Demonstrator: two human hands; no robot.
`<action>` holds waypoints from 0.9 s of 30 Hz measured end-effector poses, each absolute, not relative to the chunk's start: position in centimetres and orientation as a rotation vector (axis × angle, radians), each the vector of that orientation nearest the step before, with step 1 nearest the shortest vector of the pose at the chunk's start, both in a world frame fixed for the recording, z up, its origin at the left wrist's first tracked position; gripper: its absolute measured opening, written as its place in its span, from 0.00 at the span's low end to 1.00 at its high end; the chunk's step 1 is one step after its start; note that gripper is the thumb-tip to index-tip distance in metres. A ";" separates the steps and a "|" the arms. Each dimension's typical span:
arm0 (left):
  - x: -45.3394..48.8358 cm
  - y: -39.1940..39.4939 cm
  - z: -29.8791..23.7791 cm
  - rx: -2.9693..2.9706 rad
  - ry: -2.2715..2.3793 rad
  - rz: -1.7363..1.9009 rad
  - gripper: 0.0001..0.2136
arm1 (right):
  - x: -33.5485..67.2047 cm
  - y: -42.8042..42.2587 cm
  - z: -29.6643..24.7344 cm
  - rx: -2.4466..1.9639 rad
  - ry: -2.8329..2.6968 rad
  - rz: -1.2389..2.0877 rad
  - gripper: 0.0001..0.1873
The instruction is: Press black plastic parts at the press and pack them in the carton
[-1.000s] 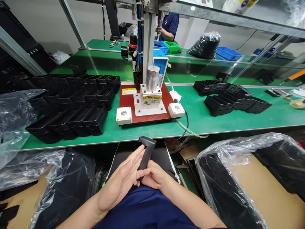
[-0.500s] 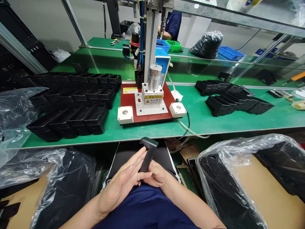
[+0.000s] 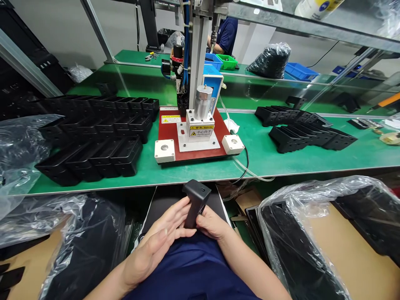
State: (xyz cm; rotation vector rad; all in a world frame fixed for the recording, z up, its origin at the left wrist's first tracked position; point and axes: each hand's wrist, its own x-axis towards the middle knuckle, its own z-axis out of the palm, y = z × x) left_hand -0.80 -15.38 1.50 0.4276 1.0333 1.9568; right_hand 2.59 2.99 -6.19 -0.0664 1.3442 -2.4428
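A black angular bracket with a small hole in its top end is held upright above my lap, just in front of the bench edge. My right hand is closed on its lower right side, and some of those fingers are hidden behind it. Against its left side rest the fingers of my left hand, stretched out and apart, with the palm turned toward the bracket. Behind it on the bench stands a press fixture with a warning label, mounted on a red base plate between two white button boxes.
Rows of black brackets stand on the green bench, at left and right. Plastic-lined boxes flank my lap, including a right box. A metal shelf overhangs the bench. Another person sits behind.
The bracket has turned, so more of its top end and its hole shows. My right hand has shifted slightly up and right with it; my left fingers stay against its side.
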 end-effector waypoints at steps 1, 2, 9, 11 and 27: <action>-0.8 -15.5 1.5 0.394 1.040 1.976 0.32 | 2.5 3.4 -5.7 -0.098 1.442 -2.417 0.31; -0.8 -15.6 1.5 0.365 1.043 1.994 0.32 | 2.4 3.8 -5.2 -0.121 1.547 -2.390 0.30; -1.4 -15.9 1.0 0.257 0.909 2.117 0.31 | 2.7 4.4 -2.3 -0.157 2.246 -2.103 0.19; -1.5 -15.9 0.8 0.212 0.835 2.148 0.29 | 2.8 4.0 -1.7 -0.140 2.446 -1.968 0.18; -2.4 -16.0 -0.2 0.106 0.709 2.172 0.26 | 3.4 3.1 -0.5 -0.344 3.342 -0.887 0.18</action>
